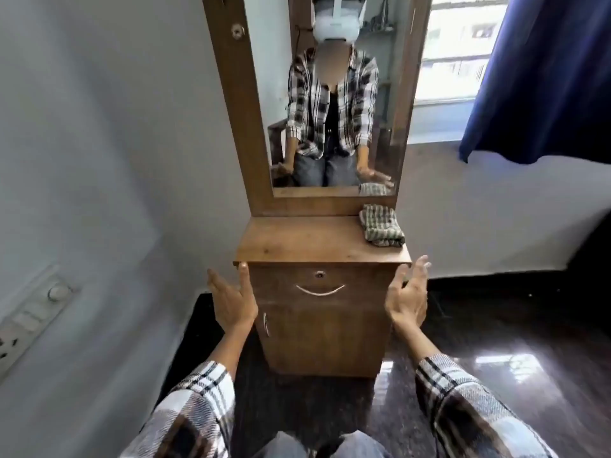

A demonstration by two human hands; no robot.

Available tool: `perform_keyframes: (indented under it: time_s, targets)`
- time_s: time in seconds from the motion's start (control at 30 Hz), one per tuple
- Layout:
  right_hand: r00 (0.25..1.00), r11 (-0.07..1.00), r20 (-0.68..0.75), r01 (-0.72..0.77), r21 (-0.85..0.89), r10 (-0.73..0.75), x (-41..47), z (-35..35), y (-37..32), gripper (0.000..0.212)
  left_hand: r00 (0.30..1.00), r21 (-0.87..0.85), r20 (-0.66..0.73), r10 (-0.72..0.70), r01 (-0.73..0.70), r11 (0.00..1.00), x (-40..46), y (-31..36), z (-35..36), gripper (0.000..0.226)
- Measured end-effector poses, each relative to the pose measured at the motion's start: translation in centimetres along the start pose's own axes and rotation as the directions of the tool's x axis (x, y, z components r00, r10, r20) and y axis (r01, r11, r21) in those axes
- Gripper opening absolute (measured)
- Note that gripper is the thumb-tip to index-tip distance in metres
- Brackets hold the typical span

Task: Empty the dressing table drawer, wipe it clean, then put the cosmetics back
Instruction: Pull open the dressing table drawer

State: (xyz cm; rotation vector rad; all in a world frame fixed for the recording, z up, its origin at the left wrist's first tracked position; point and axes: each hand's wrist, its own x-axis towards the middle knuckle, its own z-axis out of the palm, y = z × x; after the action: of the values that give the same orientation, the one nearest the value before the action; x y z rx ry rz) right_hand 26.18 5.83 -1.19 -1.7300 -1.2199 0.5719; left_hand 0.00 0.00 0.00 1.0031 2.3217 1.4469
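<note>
One drawer (320,285), one folded cloth (382,225), one mirror (334,94), two hands (233,300).

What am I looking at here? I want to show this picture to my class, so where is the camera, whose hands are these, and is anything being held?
The one picture comes from a camera worn on a person's head, looking forward and down. The left hand and right hand are open and hold nothing, raised either side of a wooden dressing table. Its drawer is closed. A folded checked cloth lies on the top, at the back right. The mirror reflects the seated person wearing the headset.
</note>
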Motion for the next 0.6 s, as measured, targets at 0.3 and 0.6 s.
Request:
perform_keyframes:
  time_s: [0.3,0.6]
  targets:
    - [0.942,0.962,-0.3,-0.073,0.264,0.153,3.9,4.7,2.1,0.04,0.996,-0.29,-0.087,0.006,-0.031,0.957,3.8,-2.3,6.1,0.051]
    - [0.898,0.961,-0.431,0.032,0.276,0.093,4.1,5.7,3.0,0.035,0.948,-0.39,-0.251,-0.195,0.085,0.917,5.4,-2.8,7.1,0.038]
